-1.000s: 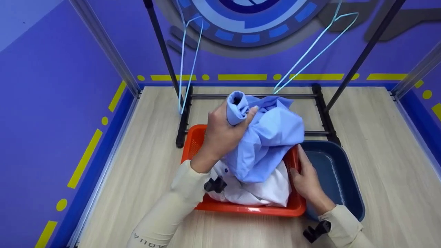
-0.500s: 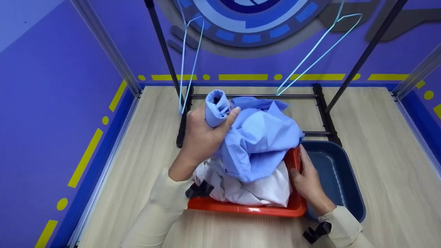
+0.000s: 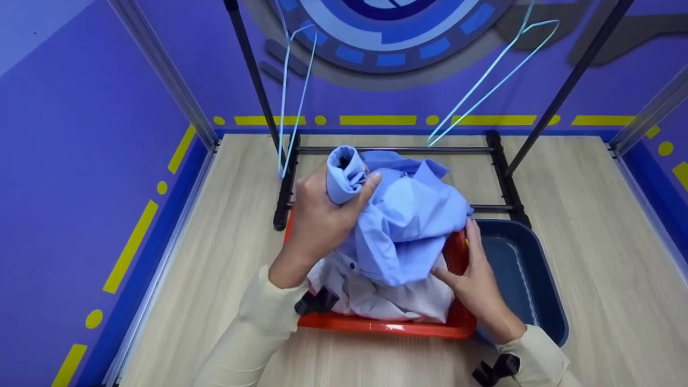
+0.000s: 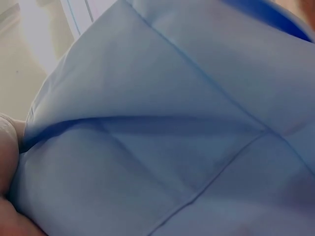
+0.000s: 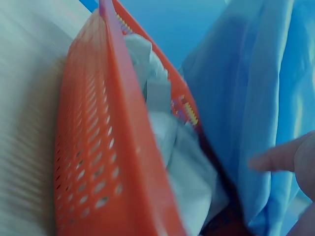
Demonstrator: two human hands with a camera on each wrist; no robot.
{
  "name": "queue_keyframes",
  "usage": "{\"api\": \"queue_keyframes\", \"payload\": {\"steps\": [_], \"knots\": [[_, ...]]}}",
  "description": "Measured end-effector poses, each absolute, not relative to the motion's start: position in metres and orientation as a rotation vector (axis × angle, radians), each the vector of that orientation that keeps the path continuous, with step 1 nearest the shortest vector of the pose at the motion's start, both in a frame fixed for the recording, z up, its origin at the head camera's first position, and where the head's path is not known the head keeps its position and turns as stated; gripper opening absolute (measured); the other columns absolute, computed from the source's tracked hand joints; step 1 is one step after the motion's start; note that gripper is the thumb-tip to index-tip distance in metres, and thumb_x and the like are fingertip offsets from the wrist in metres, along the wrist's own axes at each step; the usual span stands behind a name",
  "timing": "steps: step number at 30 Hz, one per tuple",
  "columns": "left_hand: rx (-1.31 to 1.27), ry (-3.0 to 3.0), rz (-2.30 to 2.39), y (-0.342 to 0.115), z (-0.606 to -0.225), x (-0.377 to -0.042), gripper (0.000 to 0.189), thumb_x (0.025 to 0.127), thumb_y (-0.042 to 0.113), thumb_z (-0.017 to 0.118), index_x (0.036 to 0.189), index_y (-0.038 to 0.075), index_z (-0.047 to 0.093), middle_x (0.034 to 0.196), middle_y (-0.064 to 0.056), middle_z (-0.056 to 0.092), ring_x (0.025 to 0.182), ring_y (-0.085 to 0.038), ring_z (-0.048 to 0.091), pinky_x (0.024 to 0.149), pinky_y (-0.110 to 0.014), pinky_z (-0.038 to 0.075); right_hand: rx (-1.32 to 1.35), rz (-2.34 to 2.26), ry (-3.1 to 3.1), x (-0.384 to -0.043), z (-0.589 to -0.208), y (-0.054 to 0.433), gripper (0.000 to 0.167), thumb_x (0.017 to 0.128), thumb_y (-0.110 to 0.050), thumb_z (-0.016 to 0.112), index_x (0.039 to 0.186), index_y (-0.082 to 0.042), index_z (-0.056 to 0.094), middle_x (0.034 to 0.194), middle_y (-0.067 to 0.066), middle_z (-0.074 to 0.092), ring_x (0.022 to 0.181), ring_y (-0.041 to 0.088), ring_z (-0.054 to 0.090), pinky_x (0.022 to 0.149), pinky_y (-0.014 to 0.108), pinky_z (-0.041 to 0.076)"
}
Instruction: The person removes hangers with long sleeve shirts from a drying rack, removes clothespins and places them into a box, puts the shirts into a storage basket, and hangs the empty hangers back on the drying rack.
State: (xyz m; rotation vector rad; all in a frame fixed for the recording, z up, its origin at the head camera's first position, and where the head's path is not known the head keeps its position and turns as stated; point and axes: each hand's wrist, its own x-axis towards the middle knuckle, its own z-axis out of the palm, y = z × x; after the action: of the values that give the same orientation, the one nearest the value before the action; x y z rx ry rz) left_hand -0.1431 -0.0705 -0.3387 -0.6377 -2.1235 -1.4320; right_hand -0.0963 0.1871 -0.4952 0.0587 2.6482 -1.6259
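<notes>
My left hand (image 3: 325, 220) grips a light blue shirt (image 3: 416, 212), with a rolled end sticking up out of the fist. The rest of it hangs bunched over a red basket (image 3: 387, 327). Seams and folds of the blue cloth (image 4: 147, 98) fill the left wrist view. My right hand (image 3: 480, 282) is at the basket's right rim, fingers fairly straight and thumb stretched toward the shirt. In the right wrist view, a fingertip (image 5: 266, 162) overlaps the blue cloth. Inside the basket lies a white garment (image 3: 403, 303) with a dark button.
A dark blue tub (image 3: 543, 269) stands right beside the basket. Behind is a black rack (image 3: 287, 183) with its base bars on the wood-look floor. Two light blue wire hangers hang above, one left (image 3: 298, 107) and one right (image 3: 489, 88). Blue walls (image 3: 80, 188) enclose the space.
My left hand has moved left with the shirt's rolled end, then slightly back right. My right hand has let go of the basket rim, its thumb moving inward toward the shirt.
</notes>
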Motion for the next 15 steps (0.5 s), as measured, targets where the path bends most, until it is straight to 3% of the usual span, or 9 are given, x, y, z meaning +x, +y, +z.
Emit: {"api": "queue_keyframes", "payload": {"steps": [3,5,11,15], "knots": [[-0.644,-2.133,-1.459,-0.068,-0.338,-0.141,0.025,0.086,0.021,0.073,0.098,0.002,0.062,0.085,-0.006,0.064,0.081,-0.011,0.062,0.078,-0.026,0.053,-0.088,-1.624,2.729,-0.093,-0.487,0.178,0.119,0.073,-0.017,0.084,0.156,-0.026,0.0,0.164,0.002,-0.006,0.151,0.03,0.003,0.119,0.054,0.013],[-0.65,-2.138,-1.473,-0.067,-0.338,-0.14,0.025,0.086,0.02,0.073,0.099,0.001,0.062,0.086,-0.007,0.064,0.083,-0.011,0.063,0.08,-0.026,0.054,-0.168,-1.606,2.77,-0.091,-0.482,0.171,0.123,0.07,-0.02,0.087,0.156,-0.03,0.0,0.164,-0.001,-0.009,0.151,0.029,-0.001,0.118,0.055,0.013],[-0.683,-2.144,-1.516,-0.062,-0.335,-0.139,0.027,0.087,0.02,0.072,0.102,0.001,0.061,0.089,-0.007,0.065,0.088,-0.011,0.066,0.084,-0.024,0.054,-0.403,-1.543,2.874,-0.092,-0.467,0.15,0.127,0.066,-0.021,0.09,0.156,-0.029,0.001,0.164,-0.006,-0.009,0.152,0.026,0.0,0.114,0.058,0.023],[-0.706,-2.135,-1.536,-0.057,-0.333,-0.137,0.029,0.086,0.019,0.072,0.105,0.0,0.061,0.092,-0.008,0.067,0.092,-0.013,0.068,0.088,-0.023,0.054,-0.517,-1.48,2.935,-0.097,-0.457,0.136,0.121,0.072,-0.024,0.086,0.156,-0.023,0.0,0.164,-0.003,-0.005,0.152,0.026,0.001,0.114,0.061,0.022]]}}
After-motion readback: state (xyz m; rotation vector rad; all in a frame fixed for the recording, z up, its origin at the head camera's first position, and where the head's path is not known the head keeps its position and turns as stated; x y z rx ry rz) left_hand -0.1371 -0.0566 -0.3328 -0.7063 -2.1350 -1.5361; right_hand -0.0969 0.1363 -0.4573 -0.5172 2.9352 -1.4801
